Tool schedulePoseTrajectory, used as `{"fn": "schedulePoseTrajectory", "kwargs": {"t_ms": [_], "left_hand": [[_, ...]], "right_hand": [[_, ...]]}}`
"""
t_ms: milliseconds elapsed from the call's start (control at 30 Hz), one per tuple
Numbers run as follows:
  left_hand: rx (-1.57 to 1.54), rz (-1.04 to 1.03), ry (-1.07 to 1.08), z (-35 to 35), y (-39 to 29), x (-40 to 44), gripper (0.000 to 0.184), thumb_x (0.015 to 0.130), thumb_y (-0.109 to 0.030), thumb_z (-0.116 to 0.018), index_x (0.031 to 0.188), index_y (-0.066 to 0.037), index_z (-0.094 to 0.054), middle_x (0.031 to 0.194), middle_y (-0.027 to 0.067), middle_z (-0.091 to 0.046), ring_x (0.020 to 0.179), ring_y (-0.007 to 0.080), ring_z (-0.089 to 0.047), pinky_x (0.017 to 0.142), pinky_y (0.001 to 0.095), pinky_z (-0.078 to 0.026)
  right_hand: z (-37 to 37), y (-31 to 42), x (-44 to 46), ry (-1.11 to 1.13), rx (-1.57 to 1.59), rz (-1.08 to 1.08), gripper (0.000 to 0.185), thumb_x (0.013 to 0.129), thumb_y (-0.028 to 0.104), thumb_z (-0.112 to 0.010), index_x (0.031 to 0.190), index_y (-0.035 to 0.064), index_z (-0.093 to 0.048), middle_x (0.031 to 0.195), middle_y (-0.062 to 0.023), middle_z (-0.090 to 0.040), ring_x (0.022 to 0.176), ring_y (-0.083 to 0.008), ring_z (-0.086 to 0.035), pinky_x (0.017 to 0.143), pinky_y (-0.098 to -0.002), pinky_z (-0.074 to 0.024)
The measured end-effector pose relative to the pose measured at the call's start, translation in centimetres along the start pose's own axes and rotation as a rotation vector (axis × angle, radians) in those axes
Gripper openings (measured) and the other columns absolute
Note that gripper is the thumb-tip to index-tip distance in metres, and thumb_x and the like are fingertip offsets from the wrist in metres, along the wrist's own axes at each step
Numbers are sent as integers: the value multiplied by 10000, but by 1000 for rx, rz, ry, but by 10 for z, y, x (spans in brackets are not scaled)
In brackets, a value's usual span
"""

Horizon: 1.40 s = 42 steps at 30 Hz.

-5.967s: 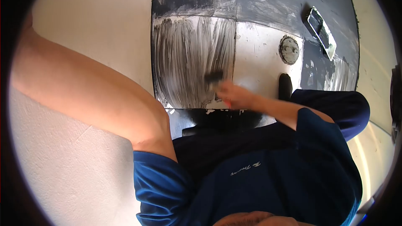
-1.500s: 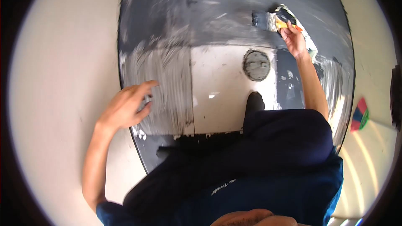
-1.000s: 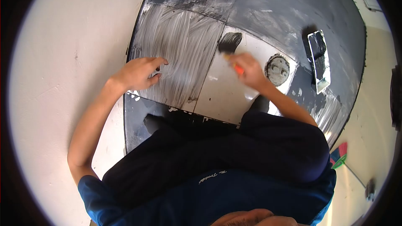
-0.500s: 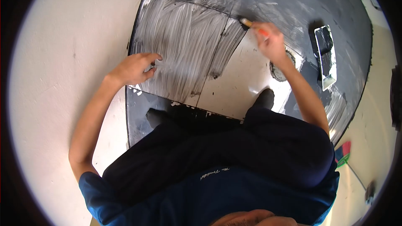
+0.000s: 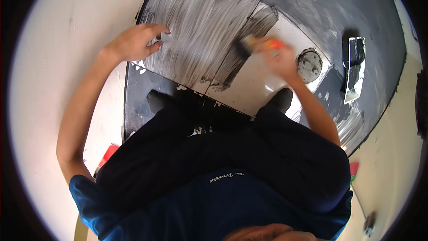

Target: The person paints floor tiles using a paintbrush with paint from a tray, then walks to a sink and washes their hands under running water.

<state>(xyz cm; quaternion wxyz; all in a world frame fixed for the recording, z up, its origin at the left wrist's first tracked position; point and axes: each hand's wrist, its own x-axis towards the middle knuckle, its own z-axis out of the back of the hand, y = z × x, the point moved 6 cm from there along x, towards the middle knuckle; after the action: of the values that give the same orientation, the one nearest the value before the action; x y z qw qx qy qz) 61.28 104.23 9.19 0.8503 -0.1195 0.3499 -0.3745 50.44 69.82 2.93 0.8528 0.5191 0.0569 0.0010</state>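
My right hand (image 5: pixel 280 58) is closed round the orange and yellow handle of a brush (image 5: pixel 248 44), blurred by motion. Its dark bristles lie on a fresh dark streak (image 5: pixel 232 64) across the white floor tile (image 5: pixel 254 80). To the left, a neighbouring tile (image 5: pixel 187 31) bears thin grey strokes. My left hand (image 5: pixel 138 41) is over that tile's left edge beside the pale wall, fingers apart; whether it touches the wall is unclear. A round grey drain cover (image 5: pixel 309 65) lies right of my right hand.
A white tray (image 5: pixel 355 90) with dark coating stands on the dark-coated floor (image 5: pixel 330 13) at the right. My dark-clad feet (image 5: pixel 281 100) rest at the tiles' near side. A red object (image 5: pixel 108 154) is low at the left, and a broom's red and green bristles (image 5: pixel 353 172) show low right.
The brush in my right hand has gone from the tray area to the white tile, where dark strokes now widen beside the grey-streaked tile. The view has shifted and turned. My left hand stays open.
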Motion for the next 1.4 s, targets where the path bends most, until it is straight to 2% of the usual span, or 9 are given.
{"fn": "schedulePoseTrajectory", "kwargs": {"t_ms": [100,200,467,600,633,833,1033,1200,1400], "left_hand": [[8,53,5,-4,3,-12,360,896,-52,-634,1252,-37,-579,1034,187,-685,968,362,-669,870,441,-533],[5,141,35,-9,6,-18,348,907,-57,-629,1252,-35,-582,1023,188,-685,963,364,-668,866,448,-530],[87,213,-16,-11,-8,-27,322,936,-95,-608,1254,-47,-590,1046,196,-696,1013,353,-672,909,446,-531],[85,255,-61,-10,-26,-37,311,950,-103,-597,1257,-54,-593,1080,187,-700,1046,336,-674,955,436,-527],[79,272,-56,-13,-24,-40,311,953,-108,-595,1260,-54,-593,1084,184,-701,1048,333,-675,962,434,-526],[78,346,67,-33,-14,-51,333,953,-124,-596,1282,-72,-596,1080,166,-701,1055,327,-673,966,431,-524],[92,356,69,-22,-18,-37,348,925,-93,-608,1271,-57,-592,1054,165,-705,1024,346,-676,944,439,-526],[70,314,7,-11,-41,-28,322,907,-58,-612,1227,-27,-612,1067,178,-703,1001,343,-686,917,435,-536],[33,334,80,-30,-31,-42,301,916,-71,-606,1213,-24,-617,1145,176,-689,1024,335,-680,921,434,-528]], "right_hand": [[59,10,26,-245,-272,-39,100,949,128,-664,1024,87,-717,827,-65,-726,733,-157,-693,675,-328,-564],[6,45,4,-104,-261,487,195,895,83,-674,1086,51,-698,891,-81,-704,780,-200,-673,682,-327,-553],[-149,70,-117,685,252,556,212,837,90,-698,1036,27,-664,860,-108,-623,826,-284,-621,739,-381,-521],[-102,32,-50,326,10,431,108,905,115,-697,822,68,-648,781,-94,-662,728,-259,-664,679,-358,-534],[-68,19,-27,187,185,165,129,939,129,-688,832,59,-671,754,-88,-676,703,-207,-679,651,-326,-536],[40,-1,25,-304,-202,297,130,927,129,-691,1002,23,-690,893,-105,-693,826,-230,-674,724,-331,-538],[-147,70,-107,361,-86,906,221,785,126,-676,998,82,-637,957,-91,-625,920,-280,-596,780,-356,-525],[-163,52,-125,601,266,559,163,855,114,-647,1006,55,-651,993,-131,-673,899,-316,-628,856,-374,-529],[21,-25,10,-143,164,231,66,910,89,-716,882,32,-699,865,-95,-700,765,-237,-684,766,-283,-538]]}}
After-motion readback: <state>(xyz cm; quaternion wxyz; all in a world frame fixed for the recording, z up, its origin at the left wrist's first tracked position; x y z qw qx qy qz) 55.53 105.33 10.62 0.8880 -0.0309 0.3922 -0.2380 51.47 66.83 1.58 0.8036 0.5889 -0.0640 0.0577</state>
